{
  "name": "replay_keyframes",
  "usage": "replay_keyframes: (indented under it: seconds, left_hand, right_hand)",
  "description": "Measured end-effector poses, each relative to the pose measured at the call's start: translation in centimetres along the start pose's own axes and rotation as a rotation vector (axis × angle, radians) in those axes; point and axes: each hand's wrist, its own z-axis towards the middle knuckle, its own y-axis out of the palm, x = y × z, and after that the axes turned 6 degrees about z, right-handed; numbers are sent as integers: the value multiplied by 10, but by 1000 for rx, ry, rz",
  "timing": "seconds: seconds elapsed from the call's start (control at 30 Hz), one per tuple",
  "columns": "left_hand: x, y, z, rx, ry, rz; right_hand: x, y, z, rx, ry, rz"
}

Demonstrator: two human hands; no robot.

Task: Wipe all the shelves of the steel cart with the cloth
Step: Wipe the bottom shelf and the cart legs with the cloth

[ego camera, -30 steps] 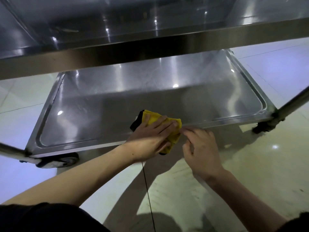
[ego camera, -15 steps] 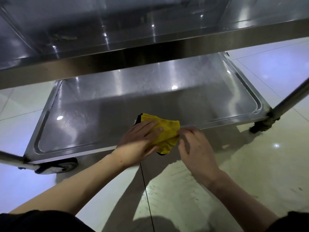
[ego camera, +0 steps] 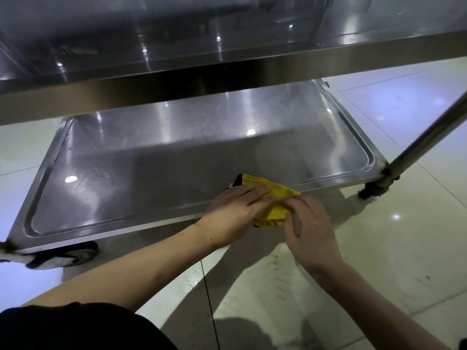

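Head: both hands hold cloth at shelf front edge.

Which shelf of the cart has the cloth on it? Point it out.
The bottom shelf: the yellow cloth lies over its near edge under both hands. The shelf above, nearer the camera, carries no cloth.

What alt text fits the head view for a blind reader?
Both hands work a folded yellow cloth at the front rim of a steel cart's bottom shelf: the left hand rests flat on it, the right hand pinches its edge. An upper shelf overhangs; a caster wheel sits on the tiled floor.
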Motion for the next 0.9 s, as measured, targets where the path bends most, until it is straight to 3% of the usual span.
replay_keyframes:
  seconds: [0.3,0.73,0.9]
  left_hand:
    - [29,-5,-1,24,110,-13]
    - [-4,-68,-4,-234,-194,-367]
    - [-10,-105,24,-359,-210,-359]
  right_hand:
    - [7,-16,-19,-14,-13,-167]
    - [-19,-15,17,-133,-229,1]
    - [-34,-35,47,-519,14,20]
